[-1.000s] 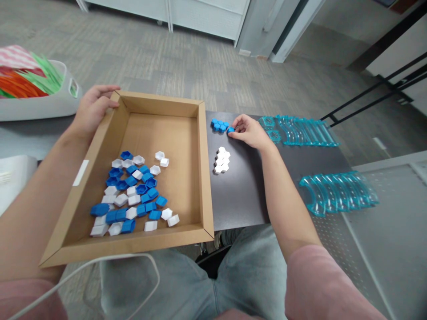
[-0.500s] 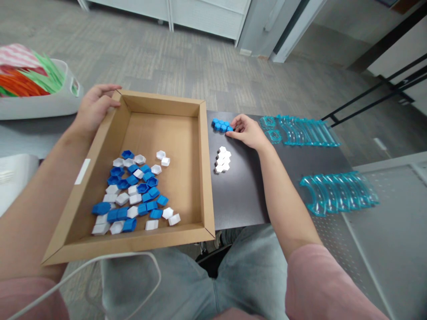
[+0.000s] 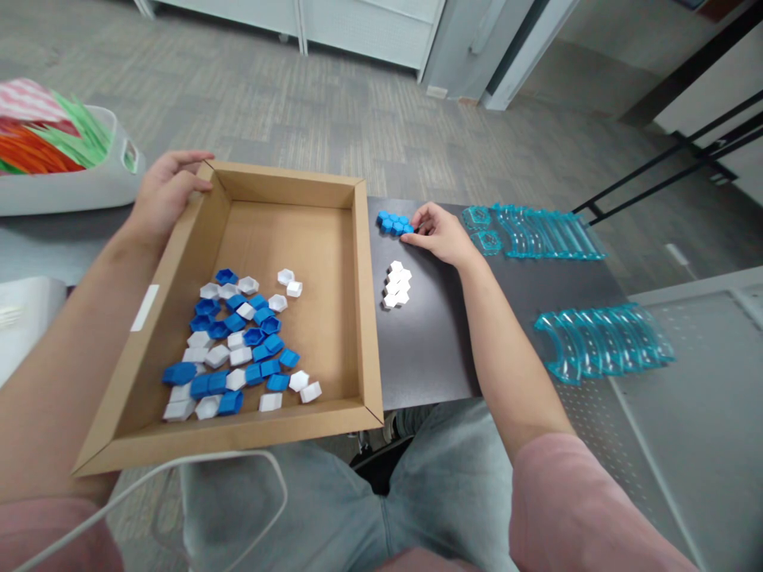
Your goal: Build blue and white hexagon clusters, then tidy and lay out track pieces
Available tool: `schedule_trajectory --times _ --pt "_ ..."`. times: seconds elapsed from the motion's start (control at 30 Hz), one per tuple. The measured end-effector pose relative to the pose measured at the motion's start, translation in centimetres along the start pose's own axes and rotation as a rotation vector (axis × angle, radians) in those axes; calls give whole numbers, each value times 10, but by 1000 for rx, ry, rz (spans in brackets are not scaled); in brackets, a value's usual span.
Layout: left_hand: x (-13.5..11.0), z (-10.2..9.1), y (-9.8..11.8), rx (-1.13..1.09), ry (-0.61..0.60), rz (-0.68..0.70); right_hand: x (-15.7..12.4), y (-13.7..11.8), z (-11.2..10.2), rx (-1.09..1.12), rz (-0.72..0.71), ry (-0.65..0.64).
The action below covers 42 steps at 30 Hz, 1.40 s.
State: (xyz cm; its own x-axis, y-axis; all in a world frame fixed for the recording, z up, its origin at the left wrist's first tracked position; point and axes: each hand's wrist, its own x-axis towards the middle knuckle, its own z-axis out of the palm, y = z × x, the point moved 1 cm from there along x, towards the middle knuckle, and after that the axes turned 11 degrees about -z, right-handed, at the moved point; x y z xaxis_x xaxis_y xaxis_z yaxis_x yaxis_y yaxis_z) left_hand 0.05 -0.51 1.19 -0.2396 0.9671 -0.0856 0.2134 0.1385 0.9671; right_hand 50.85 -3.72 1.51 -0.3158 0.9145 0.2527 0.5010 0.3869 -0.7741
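Note:
My left hand (image 3: 168, 195) is closed over the far left corner of a shallow cardboard box (image 3: 368, 318), fingers over its rim. Loose blue and white hexagonal pieces lie jumbled in the box; a blue one (image 3: 180, 373) sits by the left wall. Right of the box, my right hand (image 3: 439, 233) pinches the right end of a compact group of blue hexagonal pieces (image 3: 392, 223) on the dark table. Its fingertips partly hide the end piece. Nearer me stands a similar cluster of white hexagonal pieces (image 3: 396, 286), untouched.
Clear teal plastic parts (image 3: 545, 232) line the table's far right, with a second row (image 3: 605, 342) nearer me. A white bin (image 3: 119, 163) of coloured strips stands at the left. The dark tabletop (image 3: 429, 349) ends at my legs. A white cable (image 3: 196, 458) crosses my lap.
Almost nothing differs. The whole view has shifted very slightly; both hands keep their places on the box and at the blue group.

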Motion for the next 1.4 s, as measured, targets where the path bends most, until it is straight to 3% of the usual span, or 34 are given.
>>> schedule_trajectory --times 0.4,0.57,0.67,0.73,0.83,0.97,1.07,1.27,1.4 --pt "-3 4 2 -10 46 5 1 15 1 50 -78 7" --pt "-7 9 4 -32 59 -10 5 21 -17 78 -125 110" --pt "-9 11 4 -47 70 -8 10 5 -25 94 -235 216" --pt "-9 11 4 -45 67 1 9 -19 -17 120 -327 224" --pt "-6 11 4 -38 42 15 -5 -71 18 154 -462 74" --pt "3 8 4 -97 20 0 -41 -137 73 120 -706 -371" --pt "9 6 3 -100 -7 1 -62 -166 93 36 -832 -584" --pt "12 6 3 -83 -28 19 -76 -191 90 -101 -841 -668" --pt "19 8 0 -106 -46 25 -84 -193 101 -255 -829 -675"
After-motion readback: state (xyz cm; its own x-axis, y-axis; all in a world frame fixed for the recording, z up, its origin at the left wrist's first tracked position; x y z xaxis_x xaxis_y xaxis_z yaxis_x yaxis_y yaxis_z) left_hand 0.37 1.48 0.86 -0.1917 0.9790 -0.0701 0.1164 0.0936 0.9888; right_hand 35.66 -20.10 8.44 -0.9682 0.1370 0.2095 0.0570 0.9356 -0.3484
